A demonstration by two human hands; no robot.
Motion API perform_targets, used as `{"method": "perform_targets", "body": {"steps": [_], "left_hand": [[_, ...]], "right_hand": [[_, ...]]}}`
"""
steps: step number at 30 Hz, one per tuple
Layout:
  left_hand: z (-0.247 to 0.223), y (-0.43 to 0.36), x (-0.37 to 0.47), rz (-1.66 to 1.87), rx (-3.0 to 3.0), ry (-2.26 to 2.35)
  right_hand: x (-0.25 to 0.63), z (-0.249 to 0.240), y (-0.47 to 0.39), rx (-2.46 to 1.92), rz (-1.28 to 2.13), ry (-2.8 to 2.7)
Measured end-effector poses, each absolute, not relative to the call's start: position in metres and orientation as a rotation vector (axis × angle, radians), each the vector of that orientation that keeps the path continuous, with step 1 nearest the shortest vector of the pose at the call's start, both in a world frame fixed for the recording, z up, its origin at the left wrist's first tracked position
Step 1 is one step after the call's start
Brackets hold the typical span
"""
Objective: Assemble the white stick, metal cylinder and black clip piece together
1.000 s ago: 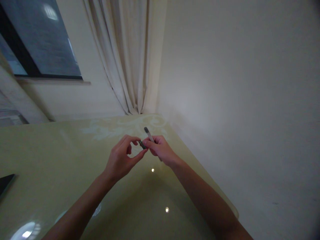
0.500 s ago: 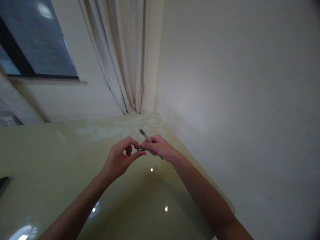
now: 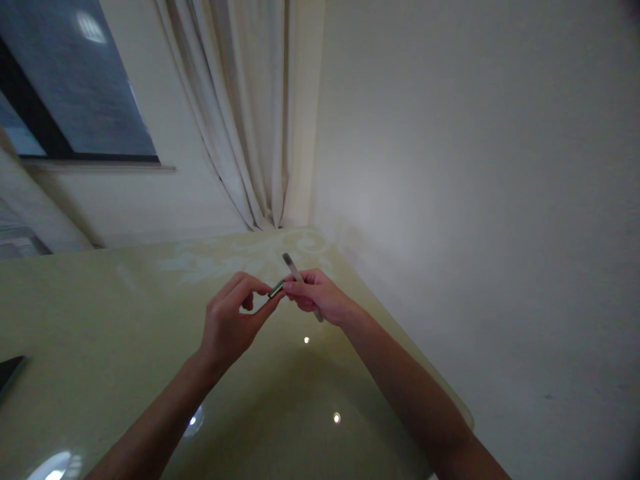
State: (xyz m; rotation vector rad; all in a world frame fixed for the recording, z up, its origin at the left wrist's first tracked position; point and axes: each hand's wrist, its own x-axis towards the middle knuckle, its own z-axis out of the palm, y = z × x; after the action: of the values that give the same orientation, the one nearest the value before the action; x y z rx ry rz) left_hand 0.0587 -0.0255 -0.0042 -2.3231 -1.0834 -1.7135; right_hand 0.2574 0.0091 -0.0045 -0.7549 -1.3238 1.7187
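My left hand point(image 3: 233, 320) pinches a small flat piece point(image 3: 276, 289), green with a dark edge, between thumb and index finger. It is too small to tell its kind. My right hand point(image 3: 317, 295) is closed around a slim grey pen-like stick point(image 3: 295, 268), whose darker end points up and away from me. The right thumb and fingertips also meet the far end of the green piece. Both hands are close together above the glossy table point(image 3: 125, 333), and the lower end of the stick shows below the right hand.
A dark flat object point(image 3: 10, 373) lies at the table's left edge. A plain wall point(image 3: 450, 200) runs along the right side. Behind the table hang a long curtain point(image 3: 260, 133) and a window point(image 3: 95, 80). Lights reflect off the tabletop.
The green piece has tilted, its right end now higher, and shows more of its face. My left hand has shifted slightly left. The stick stands a little steeper in my right hand.
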Motion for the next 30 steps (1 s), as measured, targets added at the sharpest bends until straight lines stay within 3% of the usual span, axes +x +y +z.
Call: {"method": "perform_targets", "body": {"steps": [11, 21, 30], "left_hand": [[-0.01, -0.022, 0.055, -1.665, -2.495, -1.063], [-0.014, -0.01, 0.052, -1.775, -2.794, -1.318], [-0.022, -0.007, 0.053, -1.77, -2.562, -1.29]], "right_hand": [[0.26, -0.003, 0.011, -0.793, 1.747, -1.278], [0.258, -0.01, 0.014, -0.816, 1.7, -1.329], [0.249, -0.017, 0.013, -0.837, 1.646, -1.37]]}}
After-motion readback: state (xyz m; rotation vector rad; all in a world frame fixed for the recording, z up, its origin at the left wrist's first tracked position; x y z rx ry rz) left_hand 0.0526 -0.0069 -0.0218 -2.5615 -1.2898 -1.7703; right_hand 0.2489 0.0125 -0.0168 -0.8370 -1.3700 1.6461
